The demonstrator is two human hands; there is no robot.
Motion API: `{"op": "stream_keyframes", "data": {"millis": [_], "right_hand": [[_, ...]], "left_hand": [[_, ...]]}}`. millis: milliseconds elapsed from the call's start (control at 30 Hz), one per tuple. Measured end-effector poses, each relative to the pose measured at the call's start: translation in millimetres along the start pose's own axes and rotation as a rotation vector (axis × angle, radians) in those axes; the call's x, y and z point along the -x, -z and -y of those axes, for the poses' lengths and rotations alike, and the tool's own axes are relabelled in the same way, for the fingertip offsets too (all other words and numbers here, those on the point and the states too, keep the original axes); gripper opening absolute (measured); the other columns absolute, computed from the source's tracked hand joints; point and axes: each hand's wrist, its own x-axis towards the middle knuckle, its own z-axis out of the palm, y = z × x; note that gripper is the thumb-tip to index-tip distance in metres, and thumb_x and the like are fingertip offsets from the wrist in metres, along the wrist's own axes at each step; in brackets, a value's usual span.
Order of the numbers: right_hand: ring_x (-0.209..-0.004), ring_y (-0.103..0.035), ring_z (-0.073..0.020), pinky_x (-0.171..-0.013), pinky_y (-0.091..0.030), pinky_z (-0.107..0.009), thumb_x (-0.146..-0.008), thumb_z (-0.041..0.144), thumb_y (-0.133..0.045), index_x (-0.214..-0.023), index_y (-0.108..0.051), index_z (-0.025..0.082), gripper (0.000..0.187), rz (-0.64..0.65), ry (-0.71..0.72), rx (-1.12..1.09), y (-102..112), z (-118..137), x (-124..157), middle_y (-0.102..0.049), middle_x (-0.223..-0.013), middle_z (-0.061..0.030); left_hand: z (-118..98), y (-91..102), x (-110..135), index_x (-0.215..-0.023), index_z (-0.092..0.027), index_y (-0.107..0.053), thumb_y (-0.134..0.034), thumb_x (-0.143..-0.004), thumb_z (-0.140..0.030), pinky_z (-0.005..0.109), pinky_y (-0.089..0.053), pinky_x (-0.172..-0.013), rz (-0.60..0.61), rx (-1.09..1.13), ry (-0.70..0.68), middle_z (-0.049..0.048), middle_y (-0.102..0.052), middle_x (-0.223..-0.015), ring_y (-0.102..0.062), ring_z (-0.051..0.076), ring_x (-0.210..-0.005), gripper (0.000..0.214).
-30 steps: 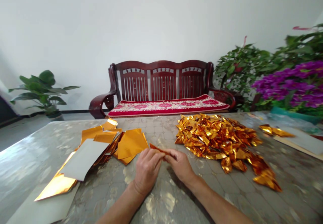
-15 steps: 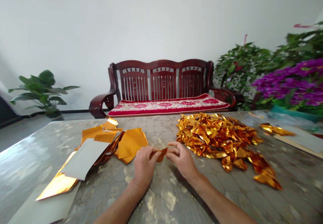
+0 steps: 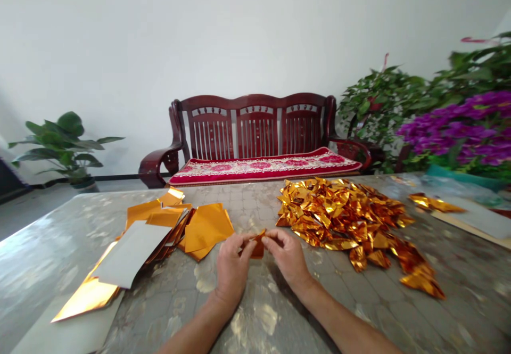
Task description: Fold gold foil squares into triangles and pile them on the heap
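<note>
Between my two hands is a small piece of gold foil paper, partly folded and standing a little above the table. My left hand pinches its left side between thumb and fingers. On its right side, my right hand grips the upper edge the same way. Fingers cover much of the fold. Left of my hands lie flat gold foil sheets in loose stacks, some with the pale backing facing up. To the right spreads a heap of folded gold foil pieces.
The patterned table fills the foreground. A grey board lies at front left, and another board with clear plastic at far right. Behind stands a red wooden bench. Purple flowers rise at the right, a potted plant at the left.
The foil paper has turned and now shows more of its face below my fingers. My right hand has shifted slightly, its fingertips further over the foil's top edge. The view has moved a little.
</note>
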Motion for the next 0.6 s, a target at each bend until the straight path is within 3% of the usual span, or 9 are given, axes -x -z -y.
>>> {"op": "stream_keyframes", "data": {"millis": [133,233,433,600], "right_hand": [[-0.066,-0.061,-0.017,-0.064,-0.049,-0.027,-0.078,0.034,-0.063,-0.071,-0.069,0.017,0.02,0.004,0.027,0.012,-1.9,0.1,1.5,-0.069,-0.069,-0.0026],[-0.07,-0.063,-0.0175,-0.067,-0.05,-0.027,-0.079,0.033,-0.063,-0.074,-0.071,0.017,0.018,0.0,0.053,0.021,-3.5,-0.6,3.1,-0.07,-0.072,-0.0027],[-0.069,-0.064,-0.0179,-0.067,-0.051,-0.027,-0.079,0.03,-0.063,-0.074,-0.071,0.018,0.016,-0.023,0.107,0.065,-3.8,-2.5,4.1,-0.071,-0.072,-0.003],[-0.069,-0.063,-0.0175,-0.067,-0.051,-0.026,-0.08,0.027,-0.061,-0.075,-0.071,0.019,0.014,-0.021,0.16,0.111,-3.2,-4.3,4.2,-0.071,-0.073,-0.0028]], "left_hand": [[-3.0,3.4,0.1,-0.109,-0.028,-0.072,-0.062,-0.091,-0.025,0.032,-0.045,-0.081,-0.03,-0.154,-0.205,0.0019,-0.072,-0.095,-0.063,0.018,-0.087,0.02],[-5.0,4.5,-0.2,-0.109,-0.027,-0.072,-0.061,-0.092,-0.027,0.03,-0.044,-0.078,-0.054,-0.223,-0.28,0.002,-0.072,-0.096,-0.062,0.017,-0.085,0.02],[-9.6,8.4,-1.7,-0.108,-0.027,-0.072,-0.057,-0.094,-0.033,0.03,-0.041,-0.073,-0.07,-0.33,-0.355,0.0019,-0.072,-0.09,-0.061,0.017,-0.079,0.021],[-10.9,9.5,-1.8,-0.104,-0.026,-0.073,-0.055,-0.096,-0.033,0.03,-0.039,-0.073,-0.041,-0.353,-0.342,0.002,-0.072,-0.087,-0.061,0.017,-0.08,0.021]]}}
